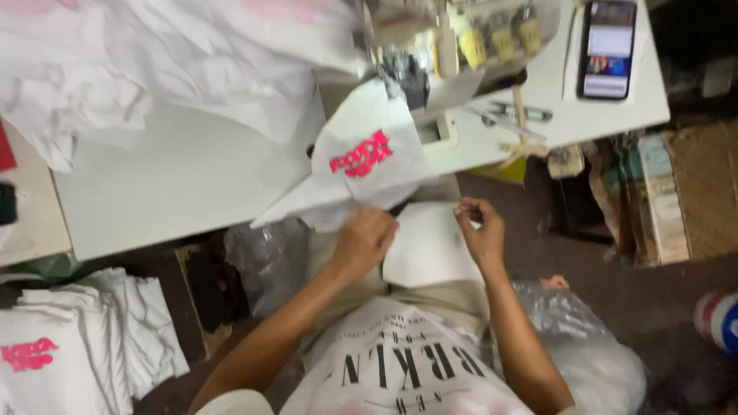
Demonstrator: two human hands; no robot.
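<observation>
At the table edge, going left to right: one stack (77, 346) of folded white pieces lies low left, one heap (115, 69) sits up on the table (177, 177). Your left hand (363, 242) grips one printed white piece (369, 165) at its lower edge; your right hand (480, 230) pinches shut, on what I cannot tell. You seem mid-handling; next calls for a steady two-handed hold. One phone (607, 48) lies far right.

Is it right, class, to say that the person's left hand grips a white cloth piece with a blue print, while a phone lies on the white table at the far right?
Not quite. The head view shows the print on the white cloth piece is pink, not blue. The rest holds: the left hand grips it, and the phone lies on the white table at the far right.
</observation>
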